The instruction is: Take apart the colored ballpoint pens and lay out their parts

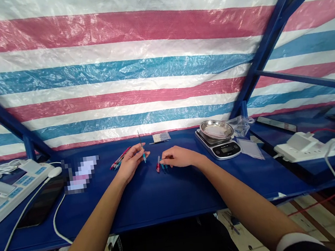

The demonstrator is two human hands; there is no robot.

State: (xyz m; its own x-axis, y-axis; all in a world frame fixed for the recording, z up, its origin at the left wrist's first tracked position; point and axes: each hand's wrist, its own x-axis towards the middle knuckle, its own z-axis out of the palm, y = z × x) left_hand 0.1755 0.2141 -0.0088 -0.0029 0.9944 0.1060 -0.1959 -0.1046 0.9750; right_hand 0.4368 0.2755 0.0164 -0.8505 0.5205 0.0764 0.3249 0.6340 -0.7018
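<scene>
My left hand is closed in a pinch round a thin pen refill that stands nearly upright over the blue table. My right hand rests on the table with its fingers curled on small pen parts, one red and one blue. A few loose pens lie just left of my left hand.
A small digital scale with a metal dish stands to the right, clear plastic bags beside it. White power strips with cables lie at far left and another at the right. A small packet lies by the striped tarp wall.
</scene>
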